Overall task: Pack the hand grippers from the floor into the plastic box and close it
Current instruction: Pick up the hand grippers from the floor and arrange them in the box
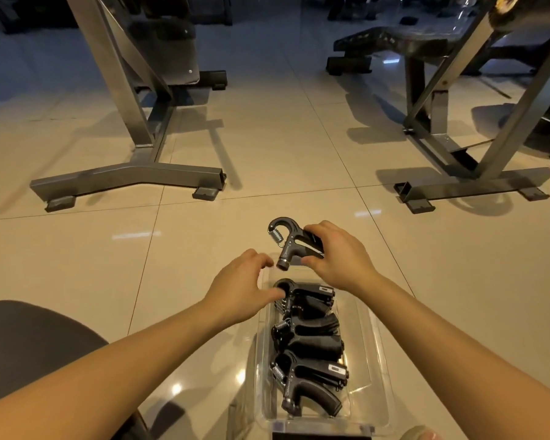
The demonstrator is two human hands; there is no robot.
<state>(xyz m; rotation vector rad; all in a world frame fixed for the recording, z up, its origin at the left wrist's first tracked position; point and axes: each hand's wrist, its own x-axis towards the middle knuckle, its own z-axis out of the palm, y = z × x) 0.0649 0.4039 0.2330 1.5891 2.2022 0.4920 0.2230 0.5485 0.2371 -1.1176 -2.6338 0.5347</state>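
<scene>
A clear plastic box [370, 354] lies open on the tiled floor, straight ahead and near me. Three black hand grippers [308, 338] with metal springs lie in it in a row. My right hand [340, 258] grips the handles of a fourth black hand gripper [286, 239], just above the box's far end. My left hand [245, 284] hovers at the box's far left corner with its fingers loosely curled. Its fingertips are close to the top of the farthest packed gripper, and it holds nothing. I cannot make out the box's lid.
Grey steel bench frames stand on the floor at the far left [131, 176] and far right [470, 185]. A dark rounded seat [29, 344] is at my lower left. Bare beige tiles lie between the frames and the box.
</scene>
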